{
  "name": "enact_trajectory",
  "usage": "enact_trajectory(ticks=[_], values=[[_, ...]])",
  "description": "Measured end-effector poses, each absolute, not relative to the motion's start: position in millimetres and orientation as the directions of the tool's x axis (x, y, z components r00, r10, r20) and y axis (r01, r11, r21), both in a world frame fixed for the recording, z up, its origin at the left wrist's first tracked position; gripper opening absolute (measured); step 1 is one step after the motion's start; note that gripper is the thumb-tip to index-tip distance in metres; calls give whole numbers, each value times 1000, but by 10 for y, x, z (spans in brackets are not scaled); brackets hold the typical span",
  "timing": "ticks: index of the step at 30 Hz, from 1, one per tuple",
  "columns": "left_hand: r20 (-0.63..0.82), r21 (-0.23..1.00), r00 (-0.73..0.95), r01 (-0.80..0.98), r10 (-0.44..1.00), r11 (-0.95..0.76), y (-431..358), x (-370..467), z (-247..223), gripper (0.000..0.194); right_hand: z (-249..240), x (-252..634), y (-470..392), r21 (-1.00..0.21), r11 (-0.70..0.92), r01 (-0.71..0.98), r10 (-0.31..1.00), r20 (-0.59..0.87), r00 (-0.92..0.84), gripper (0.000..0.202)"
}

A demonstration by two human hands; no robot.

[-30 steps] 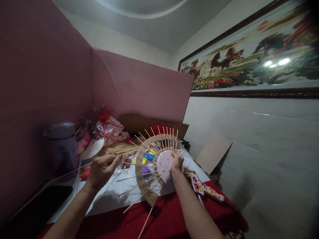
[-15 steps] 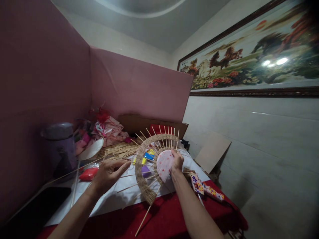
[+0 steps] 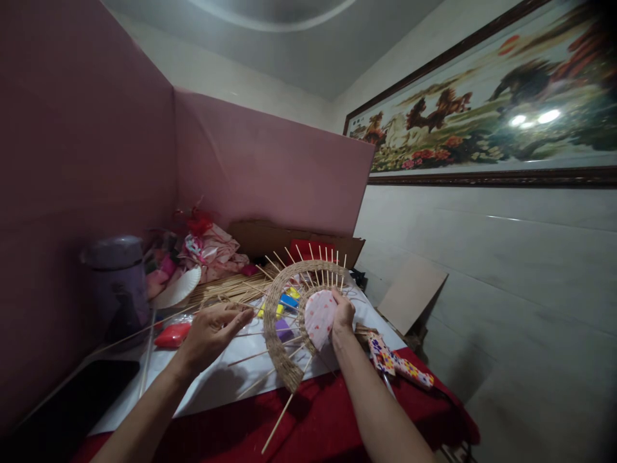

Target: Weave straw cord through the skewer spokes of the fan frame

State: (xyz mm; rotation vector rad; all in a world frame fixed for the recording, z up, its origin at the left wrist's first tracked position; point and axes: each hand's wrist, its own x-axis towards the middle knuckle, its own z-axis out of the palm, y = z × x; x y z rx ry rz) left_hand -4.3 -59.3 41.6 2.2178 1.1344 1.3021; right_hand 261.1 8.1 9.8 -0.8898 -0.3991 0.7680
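Note:
A half-woven round piece (image 3: 276, 347) of twisted brown cord on thin wooden sticks is held up over the table. Its spokes fan out past an arc-shaped band, and the lower right side has no band. At its centre is a disc (image 3: 320, 319) covered in white cloth with pink spots. My right hand (image 3: 343, 312) grips that disc by its right edge, thumb on the front and other fingers hidden behind. My left hand (image 3: 219, 331) pinches a thin stick at the left of the band, between thumb and forefinger. What its curled fingers hold is hidden.
Yellow, blue and purple packets (image 3: 283, 330) lie behind the weave, a red packet (image 3: 172, 335) to the left. Further back are a bundle of sticks (image 3: 226, 289), a white paper plate (image 3: 179, 289) and a lilac tumbler (image 3: 118, 283). A flower-patterned item (image 3: 409, 372) lies right.
The woven piece has shifted very slightly right and tilted a little. Both hands keep nearly the same place and grip.

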Motion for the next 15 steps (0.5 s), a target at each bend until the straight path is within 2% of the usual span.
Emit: enact_trajectory(ticks=[6,12,15], values=[[569,626,256,481,781,-614,-538,-64,364,39,27,2646,145,-810,359,-463,753,-41,656,24],[408,836,226,296,885,-461,-504,-55,331,62,-46,2623,180,-791,313,-526,790,-90,606,27],[320,903,246,213,915,-373,-465,-63,308,73,-52,2634,186,-781,306,-545,793,-108,600,28]])
